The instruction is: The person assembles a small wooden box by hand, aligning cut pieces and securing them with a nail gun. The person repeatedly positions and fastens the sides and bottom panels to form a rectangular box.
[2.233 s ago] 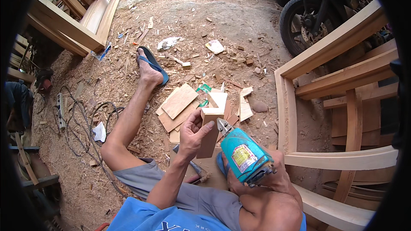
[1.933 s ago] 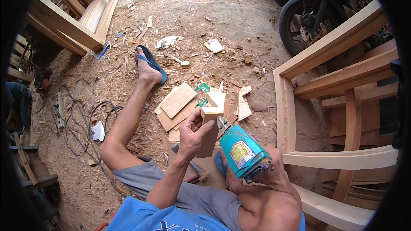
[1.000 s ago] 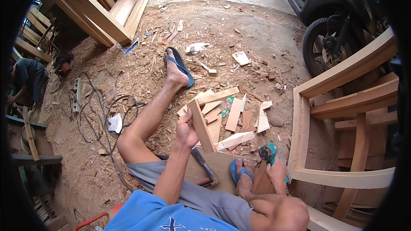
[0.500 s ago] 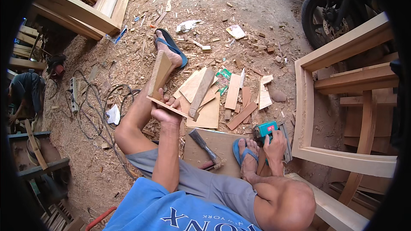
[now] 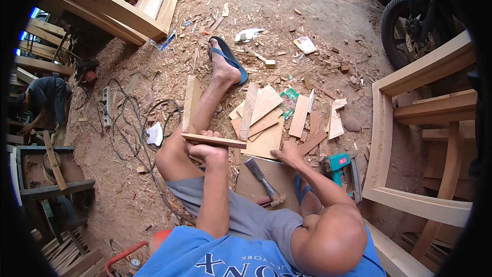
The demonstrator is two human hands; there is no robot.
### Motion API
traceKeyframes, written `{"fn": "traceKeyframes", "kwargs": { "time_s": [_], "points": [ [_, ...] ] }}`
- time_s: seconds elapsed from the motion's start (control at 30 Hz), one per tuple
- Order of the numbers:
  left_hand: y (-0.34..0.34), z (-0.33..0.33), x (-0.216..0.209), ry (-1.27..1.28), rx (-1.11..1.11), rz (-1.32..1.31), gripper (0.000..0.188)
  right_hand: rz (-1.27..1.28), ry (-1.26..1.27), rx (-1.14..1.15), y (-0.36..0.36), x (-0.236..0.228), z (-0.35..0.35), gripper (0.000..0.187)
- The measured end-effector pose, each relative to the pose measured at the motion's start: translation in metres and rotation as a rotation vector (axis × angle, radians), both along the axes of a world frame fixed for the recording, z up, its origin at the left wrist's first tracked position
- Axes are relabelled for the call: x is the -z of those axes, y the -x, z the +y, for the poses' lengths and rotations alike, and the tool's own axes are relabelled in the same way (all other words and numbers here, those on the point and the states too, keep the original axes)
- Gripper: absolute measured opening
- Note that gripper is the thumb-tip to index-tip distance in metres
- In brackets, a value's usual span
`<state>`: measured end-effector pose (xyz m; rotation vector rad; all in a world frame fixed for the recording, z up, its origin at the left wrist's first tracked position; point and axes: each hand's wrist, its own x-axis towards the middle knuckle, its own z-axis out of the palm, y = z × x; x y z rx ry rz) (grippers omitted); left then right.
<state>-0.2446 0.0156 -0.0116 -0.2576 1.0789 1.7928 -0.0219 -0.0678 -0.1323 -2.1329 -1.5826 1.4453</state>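
Observation:
My left hand [image 5: 209,147] is closed around the bottom bar of a U-shaped wooden piece [image 5: 215,140]. Two upright wood strips rise from the bar's ends, above my bent left leg. My right hand [image 5: 288,154] is at the near right edge of a thin pale board [image 5: 266,141], fingers curled; whether it pinches that board I cannot make out. A teal nail gun [image 5: 335,163] stands to the right, out of my grasp. Between my legs a hammer-like tool with a dark metal head [image 5: 259,172] lies on a flat brown board [image 5: 243,184].
Thin wood offcuts [image 5: 301,115] lie ahead. A large wooden frame [image 5: 382,138] stands at right, below a motorbike wheel [image 5: 407,31]. Cables [image 5: 128,128] and a power strip [image 5: 106,107] lie left among wood shavings. Another person [image 5: 43,100] bends down at far left.
My right hand has let go of the nail gun and moved left to the thin boards. The U-shaped piece has turned in my left hand, its bar now nearly level across the view.

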Motion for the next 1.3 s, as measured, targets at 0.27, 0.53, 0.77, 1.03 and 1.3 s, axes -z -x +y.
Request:
{"fn": "traceKeyframes", "kwargs": {
  "time_s": [0.27,0.53,0.77,1.03,1.3],
  "points": [
    [-0.023,0.007,-0.006,-0.006,0.103,-0.034,0.058,0.755,-0.024,0.748,-0.05,-0.042,-0.033,0.019],
    [-0.048,0.004,0.005,-0.086,0.258,-0.024,0.052,0.331,-0.668,0.845,-0.152,-0.162,-0.074,0.023],
    [-0.087,-0.002,-0.003,-0.077,0.357,-0.01,0.048,0.634,-0.734,0.724,-0.132,-0.201,-0.035,0.026],
    [-0.104,-0.014,-0.007,-0.284,0.478,0.012,0.061,0.517,-0.652,0.649,-0.079,-0.198,0.004,0.02],
    [-0.108,-0.026,-0.013,-0.353,0.613,0.056,0.074,0.043,-0.871,0.491,-0.086,-0.193,-0.01,0.018]
  ]
}}
